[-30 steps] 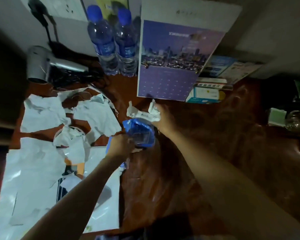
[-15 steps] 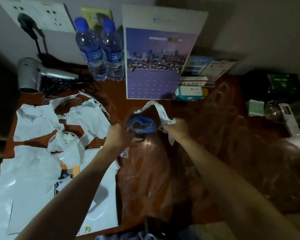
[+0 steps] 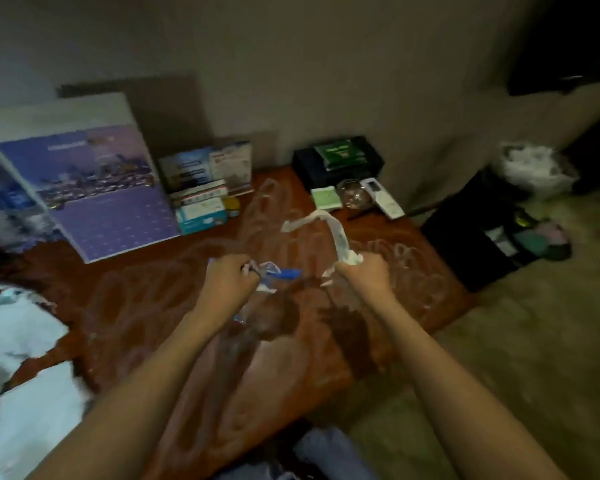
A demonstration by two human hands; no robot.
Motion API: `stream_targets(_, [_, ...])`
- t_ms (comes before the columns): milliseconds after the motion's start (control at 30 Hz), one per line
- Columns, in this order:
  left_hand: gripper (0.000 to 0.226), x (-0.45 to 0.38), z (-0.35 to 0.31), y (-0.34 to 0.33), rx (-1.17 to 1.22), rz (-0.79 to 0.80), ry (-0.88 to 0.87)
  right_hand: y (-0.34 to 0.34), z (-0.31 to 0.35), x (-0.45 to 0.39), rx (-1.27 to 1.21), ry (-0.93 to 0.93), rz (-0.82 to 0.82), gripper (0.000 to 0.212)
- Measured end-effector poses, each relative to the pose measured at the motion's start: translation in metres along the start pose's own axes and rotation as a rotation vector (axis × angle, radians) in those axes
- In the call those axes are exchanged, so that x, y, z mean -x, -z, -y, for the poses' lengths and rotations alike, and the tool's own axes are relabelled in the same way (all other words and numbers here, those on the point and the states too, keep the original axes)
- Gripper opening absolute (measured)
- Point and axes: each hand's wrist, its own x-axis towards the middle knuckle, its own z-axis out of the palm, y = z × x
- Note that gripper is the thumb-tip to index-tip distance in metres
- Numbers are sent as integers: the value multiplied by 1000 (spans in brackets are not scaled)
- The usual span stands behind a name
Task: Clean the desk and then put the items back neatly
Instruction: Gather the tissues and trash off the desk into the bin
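Head view, blurry and dim, so fine detail is lost.

Hidden or cut off: water bottles (image 3: pixel 0 199) are clipped by the left edge, only a blue smear shows. White paper scraps (image 3: pixel 21 341) run off the lower left, edges smeared. Print on the boxes (image 3: pixel 201 199) is unreadable. What sits in the glass bowl (image 3: pixel 355 195) can't be made out. Black bag (image 3: pixel 492 233) on the floor at right is mostly shadow; the bin (image 3: pixel 534 168) behind it shows only crumpled white liner.

Your hands: left hand (image 3: pixel 231 280) is clenched around a crinkly blue-and-clear wrapper (image 3: pixel 278 271), held over the middle of the surface (image 3: pixel 146 299). Whether the wrapper touches the wood, can't tell. Right hand (image 3: pixel 364 275) is fisted on a white paper strip (image 3: pixel 333 233); the strip loops up and away from the fist, limp and twisted, free end in the air. Hands are apart, with no visible link between wrapper and strip.

Materials: surface is reddish-brown wood, glossy, with streaky swirl marks. Calendar (image 3: pixel 94 188) is a flat purple card leaning on the wall, with a city photo on top and a grid below. Black tray (image 3: pixel 340 161) at the back right corner carries green packets. A white remote (image 3: pixel 381 197) lies just right of the bowl, a pale green pad (image 3: pixel 324 199) just left of it.
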Motion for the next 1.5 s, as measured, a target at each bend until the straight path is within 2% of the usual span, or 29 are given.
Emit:
stream_targets(67, [12, 0, -43, -36, -18, 42, -85, 48, -33, 3, -62, -49, -73, 23])
stream_targets(233, [21, 12, -155, -127, 24, 216, -296, 165, -125, 23, -229, -192, -297, 26])
stream_targets(400, [39, 16, -233, -191, 36, 339, -435, 239, -187, 34, -349, -318, -428, 28])
stream_targets(533, [33, 11, -285, -240, 47, 444, -539, 280, -228, 34, -460, -421, -494, 34])
stream_targets(600, [20, 4, -306, -263, 41, 510, -536, 296, -243, 28, -509, -446, -499, 29])
stream_targets(733, [31, -17, -350, -317, 74, 567, -545, 328, -276, -3, -505, -503, -516, 31])
stream_targets(900, [9, -65, -418, -390, 95, 643, -503, 387, -304, -74, -451, -562, -505, 35])
stream_targets(1000, [8, -101, -463, -427, 124, 655, -461, 428, -312, -122, -431, -565, -468, 32])
stream_targets(1100, [10, -143, -506, -458, 152, 669, -431, 473, -317, -173, -443, -539, -505, 29])
stream_targets(1267, [10, -192, -552, -504, 130, 614, -424, 528, -325, -242, -449, -534, -481, 28])
stream_targets(1500, [13, -274, -614, -565, 53, 500, -339, 599, -352, -361, -324, -454, -349, 26])
